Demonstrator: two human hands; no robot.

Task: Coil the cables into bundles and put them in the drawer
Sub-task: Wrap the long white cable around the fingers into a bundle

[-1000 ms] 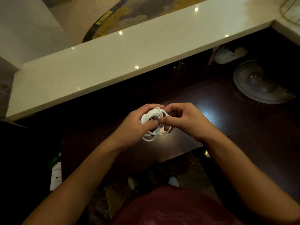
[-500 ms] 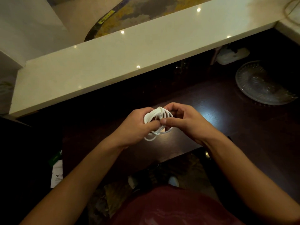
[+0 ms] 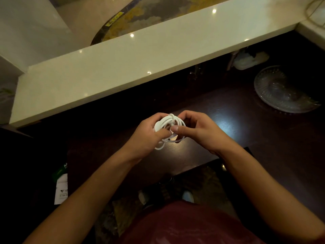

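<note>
A white cable is wound into a small round coil, held above the dark wooden desk. My left hand grips the coil from the left, thumb across its front. My right hand pinches the coil from the right, thumb tip meeting the left thumb at the coil's middle. A short loop of cable hangs below the left hand. No drawer can be made out in this view.
A pale stone counter ledge runs across above the desk. A clear glass dish sits at the desk's right, with a white object behind it. A white and green packet lies at the lower left. The desk's front edge is just below my hands.
Both hands stay on the coil. The thumbs have shifted a little across its front and the coil looks slightly tighter.
</note>
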